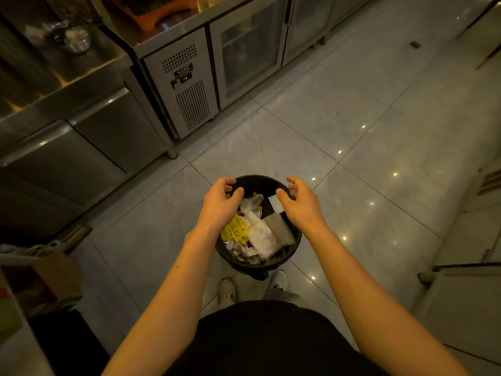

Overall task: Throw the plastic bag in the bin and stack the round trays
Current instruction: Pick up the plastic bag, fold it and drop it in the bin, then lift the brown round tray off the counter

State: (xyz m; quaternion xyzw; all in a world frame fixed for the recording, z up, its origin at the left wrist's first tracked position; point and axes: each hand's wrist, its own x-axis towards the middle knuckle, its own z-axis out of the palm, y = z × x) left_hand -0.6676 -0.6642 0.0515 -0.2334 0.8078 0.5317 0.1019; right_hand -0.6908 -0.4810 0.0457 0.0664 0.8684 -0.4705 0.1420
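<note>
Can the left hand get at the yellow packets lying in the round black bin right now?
Probably yes: the left hand hovers open over the round black bin, and the yellow packets lie uncovered on top.

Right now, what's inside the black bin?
The black bin holds clear plastic bags, yellow wrappers and scraps of paper. Both hands, left hand and right hand, hover open above it. Whatever lies underneath is covered.
</note>
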